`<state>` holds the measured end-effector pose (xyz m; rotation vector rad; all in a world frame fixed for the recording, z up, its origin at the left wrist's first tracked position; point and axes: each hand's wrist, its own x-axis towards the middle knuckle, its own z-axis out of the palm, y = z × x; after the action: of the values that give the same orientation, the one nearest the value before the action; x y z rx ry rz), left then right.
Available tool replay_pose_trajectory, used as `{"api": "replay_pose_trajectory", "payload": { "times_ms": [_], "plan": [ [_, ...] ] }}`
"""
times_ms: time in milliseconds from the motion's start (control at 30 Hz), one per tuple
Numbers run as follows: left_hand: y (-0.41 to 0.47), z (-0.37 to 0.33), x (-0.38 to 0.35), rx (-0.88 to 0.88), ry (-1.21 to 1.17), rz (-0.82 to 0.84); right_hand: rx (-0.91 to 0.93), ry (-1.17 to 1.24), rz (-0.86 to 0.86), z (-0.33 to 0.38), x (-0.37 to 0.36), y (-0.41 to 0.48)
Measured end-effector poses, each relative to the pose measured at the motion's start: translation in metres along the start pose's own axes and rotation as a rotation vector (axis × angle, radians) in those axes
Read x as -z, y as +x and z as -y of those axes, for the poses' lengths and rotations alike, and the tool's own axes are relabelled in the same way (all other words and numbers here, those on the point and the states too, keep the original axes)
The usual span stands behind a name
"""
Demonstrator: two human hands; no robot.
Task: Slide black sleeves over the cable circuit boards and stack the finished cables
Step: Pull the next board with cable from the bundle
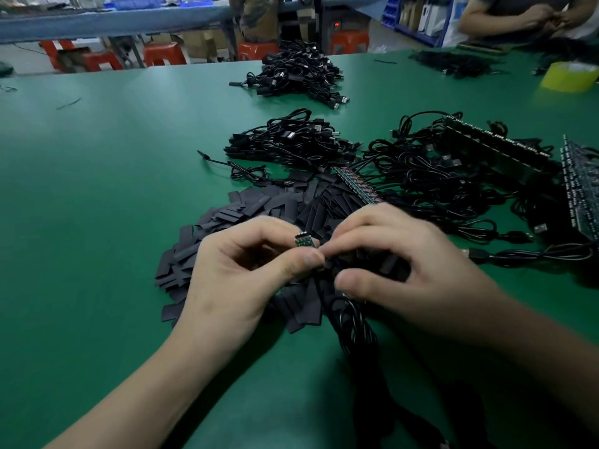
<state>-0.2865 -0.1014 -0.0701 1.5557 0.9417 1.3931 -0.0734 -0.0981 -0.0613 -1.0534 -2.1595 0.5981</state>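
My left hand pinches a small green circuit board between thumb and fingers, above a heap of flat black sleeves. My right hand meets it from the right, its fingertips curled at the board's edge; what they pinch is hidden. A black cable hangs down from between the hands. Two stacks of sleeved cables lie beyond, one nearer and a second stack farther back. A tangle of cables joined to a board strip lies to the right.
The green table carries black board panels at the right and a yellow tape roll at the far right. Another person's hands work at the far corner. Red stools stand past the table's back edge.
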Motion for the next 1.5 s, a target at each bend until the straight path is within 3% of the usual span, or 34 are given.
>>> {"api": "replay_pose_trajectory", "payload": {
  "times_ms": [67,167,267,333,400,500,600,700,833,933,1100,1200,1300,1400,1500],
  "plan": [
    [0.001,0.004,0.001,-0.088,0.109,0.004,0.045,0.06,-0.012,0.007,-0.013,-0.001],
    [0.005,0.007,0.009,-0.142,0.275,0.05,-0.086,0.376,0.014,0.015,-0.017,-0.003],
    [0.011,0.015,0.024,-0.163,0.789,-0.05,-0.207,0.945,0.01,0.022,-0.004,0.002],
    [0.014,0.022,0.029,-0.141,1.076,-0.064,-0.255,1.138,-0.029,0.021,0.011,0.005],
    [0.017,0.026,0.029,-0.127,1.152,-0.036,-0.284,1.2,-0.042,0.017,0.03,0.008],
    [0.02,0.027,0.026,-0.154,1.204,-0.043,-0.37,0.973,-0.03,0.008,0.046,0.009],
    [0.021,0.027,0.025,-0.18,1.23,-0.068,-0.41,0.497,-0.014,0.005,0.036,0.009],
    [0.022,0.029,0.026,-0.19,1.231,-0.083,-0.333,0.099,-0.003,0.007,0.022,0.007],
    [0.022,0.027,0.029,-0.2,1.208,-0.155,-0.346,-0.004,-0.109,0.008,0.018,0.006],
    [0.021,0.021,0.027,-0.238,1.023,-0.239,-0.371,-0.142,-0.143,0.006,0.014,0.005],
    [0.007,0.012,0.007,0.019,0.369,-0.056,-0.349,0.038,-0.118,0.007,0.0,0.002],
    [0.001,0.01,0.0,0.075,0.221,0.006,-0.318,0.104,-0.085,0.002,-0.004,0.001],
    [-0.001,0.009,0.001,-0.004,0.33,0.001,-0.313,0.167,-0.053,-0.001,-0.004,0.0],
    [0.0,0.007,0.004,-0.277,0.652,0.057,-0.322,0.221,-0.021,-0.002,-0.004,0.0],
    [0.001,0.007,0.006,-0.37,0.708,0.093,-0.308,0.222,0.032,-0.002,-0.005,-0.001]
  ]
}}
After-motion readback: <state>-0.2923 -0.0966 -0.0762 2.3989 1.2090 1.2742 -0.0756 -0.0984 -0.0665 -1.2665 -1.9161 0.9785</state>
